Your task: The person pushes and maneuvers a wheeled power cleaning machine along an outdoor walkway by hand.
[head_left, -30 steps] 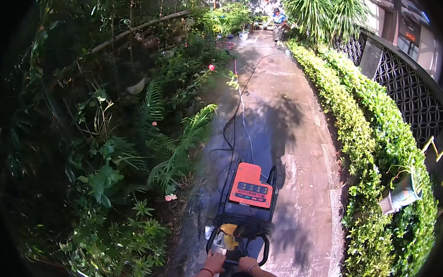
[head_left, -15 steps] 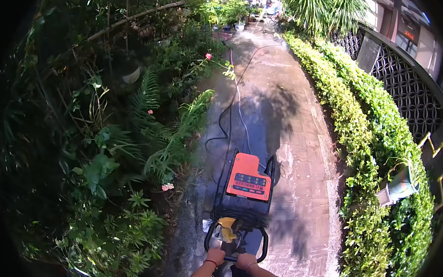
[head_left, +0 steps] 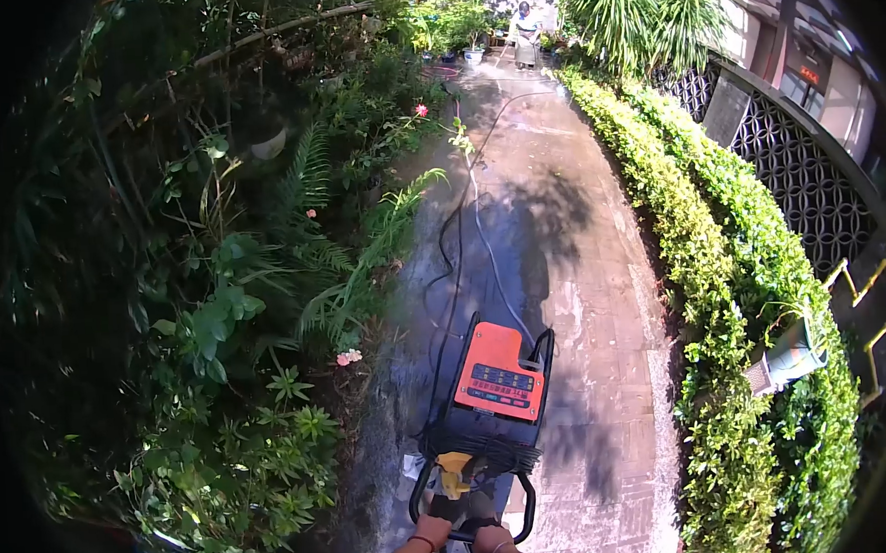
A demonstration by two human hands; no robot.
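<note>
The orange-red flat panel (head_left: 496, 372) on top of the black wheeled machine (head_left: 450, 416) carries a dark blue label with rows of small boxes and a line of larger characters below; I can't make out the words or any brand from here. On the building to the right, a dark sign (head_left: 811, 75) shows red lettering, also too small to read. The machine stands on the brown paved path (head_left: 610, 398), right in front of the person, whose left hand (head_left: 433, 530) and right hand (head_left: 493, 540) are both closed around its black looped handle (head_left: 527, 507), knuckles up, near each other on the crossbar. Both forearms reach forward from the bottom edge, slanting inward; a red band (head_left: 422, 541) circles the left wrist. Between handle and panel lie a coiled black cable (head_left: 497, 452) and a crumpled yellow item (head_left: 454, 468).
</note>
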